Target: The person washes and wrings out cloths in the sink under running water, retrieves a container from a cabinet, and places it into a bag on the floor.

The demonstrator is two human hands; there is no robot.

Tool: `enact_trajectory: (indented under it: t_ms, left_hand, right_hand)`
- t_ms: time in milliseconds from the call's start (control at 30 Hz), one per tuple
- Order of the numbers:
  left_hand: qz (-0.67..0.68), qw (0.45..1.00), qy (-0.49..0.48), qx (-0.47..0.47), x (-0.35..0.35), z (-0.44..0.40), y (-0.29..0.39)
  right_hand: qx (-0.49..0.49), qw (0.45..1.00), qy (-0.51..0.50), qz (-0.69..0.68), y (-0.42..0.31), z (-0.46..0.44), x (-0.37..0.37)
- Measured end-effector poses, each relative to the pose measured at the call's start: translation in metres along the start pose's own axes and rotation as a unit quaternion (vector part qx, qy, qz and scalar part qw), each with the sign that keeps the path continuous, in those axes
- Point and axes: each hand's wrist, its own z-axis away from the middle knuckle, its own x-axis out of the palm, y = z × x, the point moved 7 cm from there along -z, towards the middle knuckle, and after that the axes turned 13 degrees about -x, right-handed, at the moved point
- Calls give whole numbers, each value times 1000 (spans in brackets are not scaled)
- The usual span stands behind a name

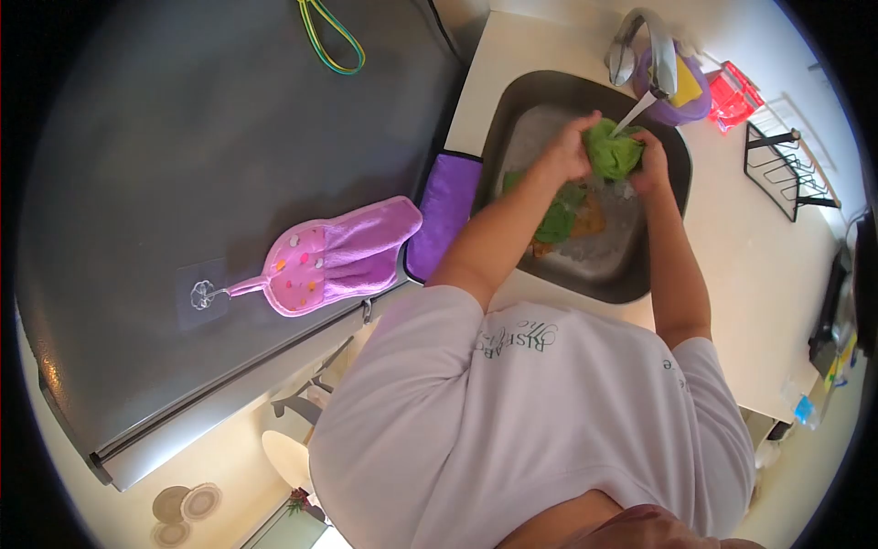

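At the far right of the sink (535, 91), the silver tap (660, 46) is leaning over and water (633, 113) is running down. A purple tub (681, 113) is standing just beside the tap, and something yellow (686, 84) is sitting in it. A red packet (733, 96) is lying to the right, and a black rack (770, 169) is standing farther right. On the left, a purple cloth (445, 215) is lying along the sink's side, and a pink towel (343, 256) is hanging from a clear hook (203, 294). Your left arm is hiding part of the sink.

Your hands are holding the green lettuce (613, 151) under the water, at the far side of the sink. Your left hand (572, 151) is gripping its left side and your right hand (652, 165) its right side, fingers half bent. Nearer you, loose leaves (556, 222) are lying in the sink.
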Motion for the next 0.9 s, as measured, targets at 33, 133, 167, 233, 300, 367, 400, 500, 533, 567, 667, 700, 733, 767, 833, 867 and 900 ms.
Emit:
enact_trajectory:
  t_ms: [33, 133, 167, 233, 300, 367, 400, 500, 533, 567, 667, 700, 733, 767, 833, 867, 900]
  left_hand:
    - [-1, 999, 19, 27, -8, 3, 11]
    - [29, 990, -134, 21, -51, -43, -1]
    - [50, 972, -229, 14, -54, -62, -7]
    - [21, 959, -283, -22, -22, -66, -13]
    - [17, 992, -124, 15, -9, -58, -23]
    - [6, 998, 40, 52, 7, -33, -27]
    - [-1, 990, 121, 71, 6, -21, -22]
    - [-1, 998, 57, -24, 22, -7, -25]
    - [-5, 999, 38, -17, 20, -3, -17]
    - [-10, 1000, 19, -8, 15, -1, -3]
    - [-14, 998, 57, 22, -15, 0, 8]
    - [-15, 996, 84, 31, -27, -6, 8]
    - [17, 999, 22, 34, -27, -21, -1]
    - [25, 999, 3, 39, -27, -25, -1]
    - [41, 997, -37, 47, -25, -35, 1]
    - [51, 996, -56, 46, -24, -39, -3]
    - [60, 994, -76, 44, -23, -43, -7]
  right_hand:
    - [71, 994, -16, -85, -7, 16, 15]
    - [-143, 971, -84, 175, -15, 42, 45]
    - [-223, 928, -95, 284, -19, 56, 60]
    - [-320, 863, -52, 388, -28, 71, 71]
    - [-334, 834, -16, 438, -31, 70, 65]
    - [-277, 857, 16, 434, -30, 41, 42]
    - [-280, 849, 22, 448, -24, 17, 27]
    - [-217, 908, 17, 359, 4, -31, -9]
    - [-143, 962, 2, 232, 5, -27, -8]
    - [-66, 993, -14, 97, 4, -23, -4]
    - [2, 992, -100, 78, -5, 6, 16]
    - [-41, 985, -122, 113, -8, 15, 25]
    - [-116, 966, -128, 193, -10, 32, 39]
    - [-193, 933, -105, 286, -15, 52, 54]
    - [-342, 819, -51, 457, -32, 85, 80]
    - [-343, 804, -34, 485, -32, 82, 78]
    - [-345, 787, -15, 512, -32, 73, 77]
